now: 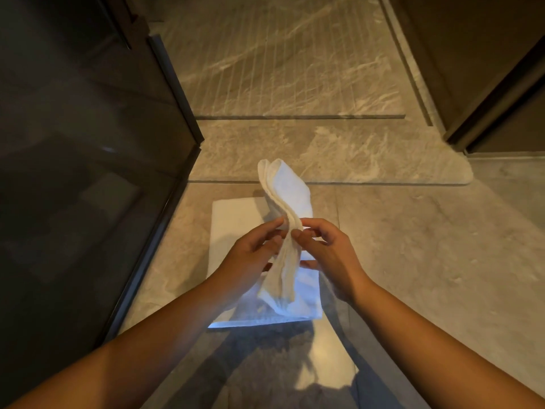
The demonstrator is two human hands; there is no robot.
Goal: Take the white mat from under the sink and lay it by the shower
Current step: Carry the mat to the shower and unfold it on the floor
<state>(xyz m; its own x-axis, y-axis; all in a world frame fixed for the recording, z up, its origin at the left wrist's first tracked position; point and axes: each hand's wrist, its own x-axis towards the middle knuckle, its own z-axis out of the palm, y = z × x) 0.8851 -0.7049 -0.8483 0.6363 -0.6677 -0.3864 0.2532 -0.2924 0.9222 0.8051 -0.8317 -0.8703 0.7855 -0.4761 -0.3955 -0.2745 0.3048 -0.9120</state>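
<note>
Left hand point(250, 252): forearm extended forward from lower left, fingers curled, thumb and fingertips pinching a folded white mat point(284, 228) | Right hand point(327, 255): forearm extended from lower right, fingers bent, pinching the same fold | Both hands close together, nearly touching, at frame centre.

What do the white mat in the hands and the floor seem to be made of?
The white mat looks like soft woven cotton, matte: it droops and creases where both hands pinch it, and its layered edges show. The floor looks like beige veined stone or stone-look tile, fairly glossy, since it mirrors light near the bottom.
</note>
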